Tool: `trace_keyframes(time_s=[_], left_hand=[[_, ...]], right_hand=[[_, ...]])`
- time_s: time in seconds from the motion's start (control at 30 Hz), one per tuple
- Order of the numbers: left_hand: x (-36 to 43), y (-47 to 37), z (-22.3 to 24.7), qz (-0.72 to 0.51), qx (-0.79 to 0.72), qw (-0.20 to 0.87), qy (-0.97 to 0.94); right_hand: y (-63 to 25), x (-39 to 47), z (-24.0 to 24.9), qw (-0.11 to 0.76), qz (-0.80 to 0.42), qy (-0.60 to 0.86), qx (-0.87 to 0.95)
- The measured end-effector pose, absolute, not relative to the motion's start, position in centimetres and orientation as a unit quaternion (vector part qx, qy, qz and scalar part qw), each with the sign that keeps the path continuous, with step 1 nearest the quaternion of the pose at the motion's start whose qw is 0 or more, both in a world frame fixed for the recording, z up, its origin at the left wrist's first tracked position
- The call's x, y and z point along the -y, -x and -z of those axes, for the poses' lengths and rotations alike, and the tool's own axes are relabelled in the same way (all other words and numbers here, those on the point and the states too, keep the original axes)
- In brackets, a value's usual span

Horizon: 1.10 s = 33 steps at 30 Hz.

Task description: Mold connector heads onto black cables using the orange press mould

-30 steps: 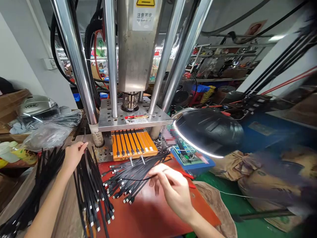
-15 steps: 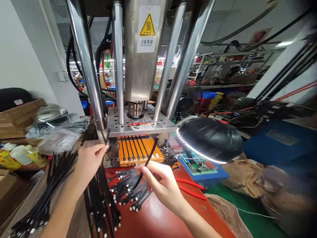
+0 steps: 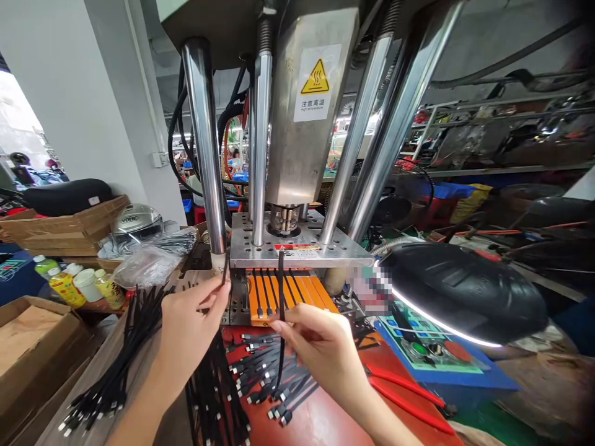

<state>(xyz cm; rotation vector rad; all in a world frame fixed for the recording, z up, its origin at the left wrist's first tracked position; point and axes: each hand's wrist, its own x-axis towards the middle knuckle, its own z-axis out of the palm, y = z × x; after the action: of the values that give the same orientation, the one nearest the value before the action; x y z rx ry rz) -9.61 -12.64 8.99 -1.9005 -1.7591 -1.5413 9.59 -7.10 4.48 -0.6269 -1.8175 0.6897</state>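
My left hand (image 3: 198, 319) pinches the end of a thin black cable (image 3: 225, 270) beside the press's left column. Between the thumb and fingers of my right hand (image 3: 318, 341), another black cable (image 3: 281, 279) is held upright in front of the orange fixture (image 3: 320, 297). Several black cables lie side by side in the fixture, under the metal plate (image 3: 302, 253) of the press. Below my hands, a pile of black cables with small metal connectors (image 3: 264, 371) spreads over the red surface (image 3: 307, 421).
More cable bundles (image 3: 125, 347) lie at the left. Red-handled pliers (image 3: 409, 393) rest at the right, near a blue control box (image 3: 483, 378) and a black lamp (image 3: 465, 291). Bottles (image 3: 65, 286) and cardboard boxes (image 3: 28, 347) stand far left.
The view has turned left, so the press appears farther right. The cable in my right hand has gone from slanted to nearly upright. Both hands keep their pinch.
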Motion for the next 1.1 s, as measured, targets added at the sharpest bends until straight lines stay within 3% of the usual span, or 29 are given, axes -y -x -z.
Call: trace_keyframes(time_s=[0.17,0.53,0.7,0.83,0.93,1.03,1.1], left_hand=[[13.5,8.5,-9.5,0.511,0.562,0.008,0.65],[12.7,7.3,-9.5,0.514,0.522,-0.121,0.67],[11.0,6.5,-9.4,0.544,0.473,-0.274,0.637],[8.8,5.2,-9.8,0.59,0.434,-0.322,0.6],[6.6,4.0,-9.2,0.507,0.452,-0.285,0.676],[4.7,2.7,-6.9,0.307,0.516,-0.117,0.791],[3.8,2.0,-4.8,0.2,0.482,-0.029,0.852]], right_hand=[[-8.5,7.3,-5.6,0.536,-0.186,0.245,0.786],[-8.2,7.3,-6.5,0.519,-0.182,0.241,0.8],[-8.4,7.0,-5.3,0.505,-0.215,0.255,0.796],[-10.4,7.1,-2.8,0.472,-0.279,0.263,0.794],[-13.0,5.8,-1.1,0.442,-0.292,0.316,0.787],[-15.6,2.3,0.2,0.402,-0.276,0.406,0.772],[-16.7,-0.7,0.8,0.4,-0.262,0.447,0.756]])
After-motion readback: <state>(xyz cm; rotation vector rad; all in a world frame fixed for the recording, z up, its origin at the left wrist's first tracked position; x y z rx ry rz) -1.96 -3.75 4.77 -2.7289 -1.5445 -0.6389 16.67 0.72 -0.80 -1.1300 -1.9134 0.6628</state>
